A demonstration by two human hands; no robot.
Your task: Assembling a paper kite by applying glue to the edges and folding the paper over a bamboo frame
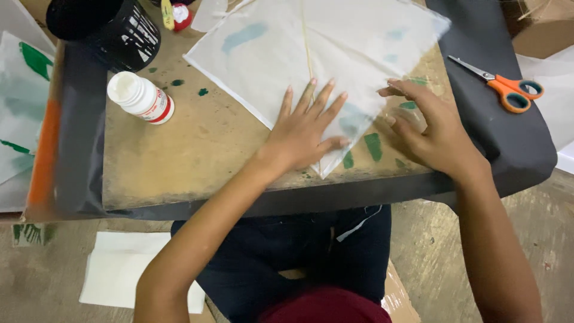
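left hand [305,128] lies flat with fingers spread, pressing the lower corner of a white paper sheet [335,48] that sits diamond-wise toward the far right of the wooden board [197,149], a thin stick [307,42] running down its middle to the hand. right hand [427,128] rests at the sheet's lower right edge near the board's right edge, fingers curled and touching the paper; cannot tell if it pinches anything. white glue bottle [140,97] lies on its side near the board's left edge beside a black cup [113,30] at the far left corner; orange-handled scissors [505,87] lie off the board on dark paper [514,143] to the right.
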